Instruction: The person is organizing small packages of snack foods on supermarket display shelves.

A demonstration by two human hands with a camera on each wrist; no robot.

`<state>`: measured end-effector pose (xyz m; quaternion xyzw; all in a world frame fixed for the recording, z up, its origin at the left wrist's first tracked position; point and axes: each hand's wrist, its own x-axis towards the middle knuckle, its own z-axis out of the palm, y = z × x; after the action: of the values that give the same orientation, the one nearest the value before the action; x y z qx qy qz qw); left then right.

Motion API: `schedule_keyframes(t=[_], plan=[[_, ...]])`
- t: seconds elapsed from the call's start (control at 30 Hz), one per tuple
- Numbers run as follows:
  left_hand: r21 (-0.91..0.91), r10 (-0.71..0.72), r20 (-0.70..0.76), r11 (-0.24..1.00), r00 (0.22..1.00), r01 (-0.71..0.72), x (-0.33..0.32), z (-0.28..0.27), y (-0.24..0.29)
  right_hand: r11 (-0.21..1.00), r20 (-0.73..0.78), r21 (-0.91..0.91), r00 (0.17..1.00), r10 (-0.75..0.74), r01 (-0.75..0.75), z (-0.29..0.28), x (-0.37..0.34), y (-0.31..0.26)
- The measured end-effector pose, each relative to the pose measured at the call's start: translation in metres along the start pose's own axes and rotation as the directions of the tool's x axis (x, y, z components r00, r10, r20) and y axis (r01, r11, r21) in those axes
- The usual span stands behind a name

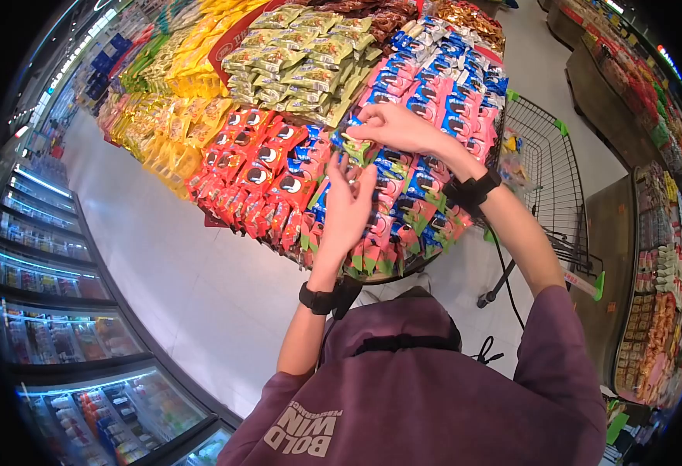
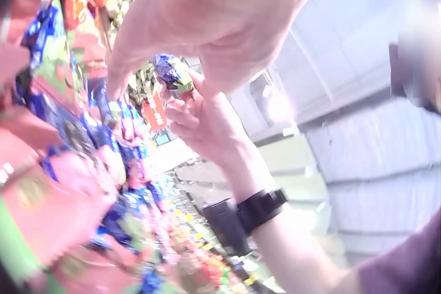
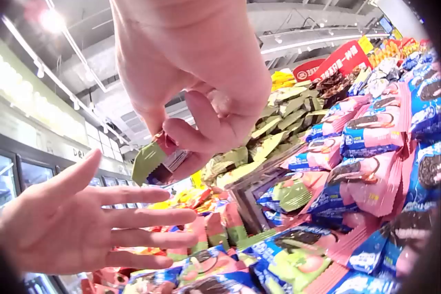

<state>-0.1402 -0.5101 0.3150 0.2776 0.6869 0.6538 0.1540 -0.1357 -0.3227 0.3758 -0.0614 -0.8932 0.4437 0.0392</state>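
My right hand (image 1: 407, 128) pinches a small snack packet (image 3: 153, 161) with green, pink and dark blue parts, raised above the display in the right wrist view. The same packet (image 2: 172, 75) shows blue and green between those fingertips in the left wrist view. Just in front of it is my left hand (image 1: 348, 208), its fingers extended and its palm bare (image 3: 76, 228). Below both hands lies a pile of blue, pink and green cookie packets (image 3: 296, 252). Red packets (image 1: 259, 163) with a dark cookie picture lie to the left of them.
Pale green packets (image 1: 302, 58) are heaped behind, beside yellow packets (image 1: 209, 54). On the right stands a wire shopping cart (image 1: 539, 163), with shelving (image 1: 620, 256) beyond it. Lit freezer cases (image 1: 85, 326) line the left side across a light floor (image 1: 178, 248).
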Motion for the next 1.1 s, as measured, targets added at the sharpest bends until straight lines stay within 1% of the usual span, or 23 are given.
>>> schedule_keyframes(t=[0.03, 0.07, 0.1, 0.13, 0.17, 0.23, 0.27, 0.37, 0.4, 0.47, 0.5, 0.53, 0.63, 0.67, 0.77, 0.83, 0.87, 0.93, 0.97, 1.0, 1.1], plan=[[-0.216, -0.059, -0.09, 0.976, 0.994, 0.038, 0.002, 0.001, 0.007, 0.999, 0.036, 0.005, 0.999, -0.039, 0.038, 0.003, -0.004, 0.001], [-0.358, -0.217, -0.081, 0.917, 0.973, 0.175, 0.001, -0.003, 0.016, 0.997, 0.071, 0.01, 0.994, -0.078, 0.078, 0.007, -0.008, 0.003], [-0.515, -0.28, -0.027, 0.827, 0.96, 0.227, 0.005, -0.007, 0.016, 0.993, 0.107, 0.015, 0.987, -0.12, 0.119, 0.009, -0.011, 0.003], [-0.518, -0.304, -0.018, 0.817, 0.952, 0.251, 0.008, -0.012, 0.011, 0.996, 0.201, 0.024, 0.976, -0.088, 0.084, 0.011, -0.015, 0.001], [-0.521, -0.329, -0.011, 0.808, 0.944, 0.275, 0.01, -0.017, 0.006, 0.994, 0.181, 0.077, 0.979, -0.091, 0.078, 0.014, -0.017, 0.002], [-0.513, -0.319, -0.039, 0.82, 0.947, 0.255, 0.008, -0.023, 0.008, 0.981, 0.142, 0.183, 0.985, -0.094, 0.068, 0.021, -0.026, -0.002], [-0.51, -0.314, -0.053, 0.825, 0.948, 0.245, 0.006, -0.025, 0.009, 0.937, 0.083, 0.349, 0.997, -0.003, -0.026, 0.026, -0.033, -0.006], [-0.547, -0.293, -0.154, 0.821, 0.944, 0.165, 0.002, -0.025, 0.006, 0.897, 0.061, 0.43, 0.994, 0.087, -0.105, 0.028, -0.044, -0.007], [-0.535, -0.293, -0.155, 0.828, 0.943, 0.169, 0.001, -0.025, 0.005, 0.897, 0.1, 0.432, 0.993, 0.058, -0.096, 0.032, -0.045, 0.0], [-0.51, -0.293, -0.155, 0.842, 0.943, 0.178, -0.001, -0.024, 0.004, 0.882, 0.108, 0.465, 0.994, 0.025, -0.072, 0.038, -0.049, 0.009], [-0.525, -0.3, -0.138, 0.83, 0.944, 0.187, -0.001, -0.024, 0.004, 0.874, 0.109, 0.483, 0.994, 0.008, -0.06, 0.039, -0.051, 0.01], [-0.541, -0.305, -0.119, 0.818, 0.945, 0.196, -0.001, -0.025, 0.005, 0.868, 0.113, 0.487, 0.993, 0.046, -0.096, 0.039, -0.053, 0.006], [-0.578, -0.296, -0.059, 0.789, 0.953, 0.209, -0.001, -0.028, 0.002, 0.833, 0.076, 0.553, 0.997, -0.012, -0.032, 0.048, -0.049, 0.022], [-0.588, -0.29, -0.039, 0.78, 0.956, 0.212, -0.001, -0.029, 0.0, 0.817, 0.08, 0.574, 0.997, 0.007, -0.052, 0.051, -0.049, 0.027], [-0.529, -0.25, -0.119, 0.835, 0.961, 0.152, -0.001, -0.027, -0.004, 0.77, 0.097, 0.629, 0.994, 0.057, -0.106, 0.055, -0.054, 0.023], [-0.515, -0.254, -0.126, 0.843, 0.959, 0.156, 0.0, -0.028, -0.006, 0.738, 0.112, 0.661, 0.99, 0.085, -0.138, 0.051, -0.062, 0.008], [-0.507, -0.256, -0.13, 0.847, 0.958, 0.158, 0.0, -0.028, -0.007, 0.759, 0.108, 0.641, 0.993, 0.052, -0.11, 0.054, -0.061, 0.011], [-0.426, -0.232, -0.136, 0.892, 0.963, 0.155, -0.004, -0.027, -0.004, 0.798, 0.101, 0.601, 0.995, -0.014, -0.05, 0.058, -0.059, 0.017], [-0.384, -0.22, -0.137, 0.911, 0.966, 0.153, -0.005, -0.025, -0.002, 0.782, 0.111, 0.62, 0.994, -0.008, -0.063, 0.059, -0.059, 0.019], [-0.486, -0.23, -0.138, 0.863, 0.963, 0.136, -0.005, -0.024, 0.002, 0.766, 0.122, 0.639, 0.993, -0.002, -0.077, 0.058, -0.061, 0.015], [-0.466, -0.238, -0.079, 0.867, 0.968, 0.175, -0.006, -0.03, 0.007, 0.737, 0.17, 0.663, 0.985, 0.021, -0.13, 0.057, -0.063, 0.018]])
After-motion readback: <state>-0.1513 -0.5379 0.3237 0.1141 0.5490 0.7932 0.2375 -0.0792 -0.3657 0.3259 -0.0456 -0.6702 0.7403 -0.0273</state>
